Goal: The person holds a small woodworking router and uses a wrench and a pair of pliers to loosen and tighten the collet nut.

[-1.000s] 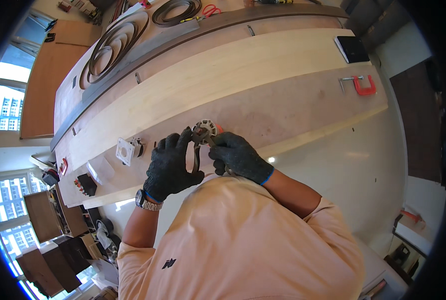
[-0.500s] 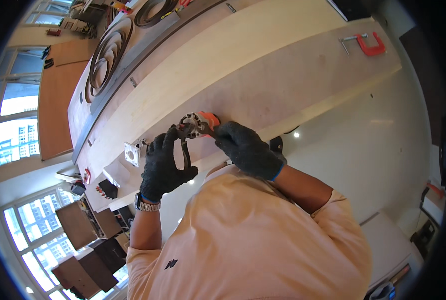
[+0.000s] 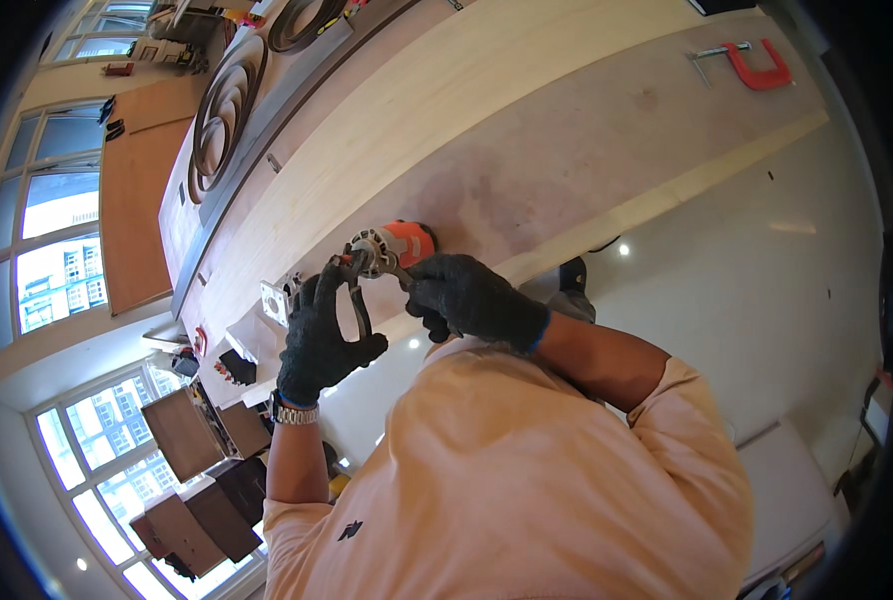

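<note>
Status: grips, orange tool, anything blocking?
Right grip closed on metal handle; left grip at dark curved handle, hold unclear. Orange power tool apparently resting on workbench. White plate near left grip, not visibly blocking.

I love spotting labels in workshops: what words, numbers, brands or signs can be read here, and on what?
No readable words or numbers.
Peach shirt: small dark emblem, no legible lettering.
Orange tool: any lettering too small to read.
Wristwatch: too small to read.
</note>
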The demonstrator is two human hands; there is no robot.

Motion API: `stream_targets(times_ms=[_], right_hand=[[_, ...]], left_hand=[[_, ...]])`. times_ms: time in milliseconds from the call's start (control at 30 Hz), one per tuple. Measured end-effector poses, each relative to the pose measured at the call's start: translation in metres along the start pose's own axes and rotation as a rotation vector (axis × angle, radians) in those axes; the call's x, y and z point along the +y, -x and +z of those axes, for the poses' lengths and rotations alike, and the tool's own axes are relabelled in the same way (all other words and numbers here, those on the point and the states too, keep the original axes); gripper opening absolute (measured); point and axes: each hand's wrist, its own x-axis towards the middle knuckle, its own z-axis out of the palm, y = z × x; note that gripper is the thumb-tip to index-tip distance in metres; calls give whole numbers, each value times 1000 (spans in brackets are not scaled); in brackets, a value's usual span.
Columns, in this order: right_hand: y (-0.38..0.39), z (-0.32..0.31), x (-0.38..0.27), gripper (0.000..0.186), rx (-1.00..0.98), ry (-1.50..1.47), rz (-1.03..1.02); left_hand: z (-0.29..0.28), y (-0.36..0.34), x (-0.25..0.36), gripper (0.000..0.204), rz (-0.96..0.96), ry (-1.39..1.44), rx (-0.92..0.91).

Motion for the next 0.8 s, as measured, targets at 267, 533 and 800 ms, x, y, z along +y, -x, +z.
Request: stream_targets(times_ms=[267,533,800], right_hand=[[-28,7,13,15,-181,-229,62],[-24,9,32,13,-128,146,-448],[-32,21,23,13,-25,86,-283]], left_hand=[[-3,-1,4,115,-27,-44,-59],[-2,2,-2,120,-100,1,-84],[0,4,-7,124,-103,21,-97]])
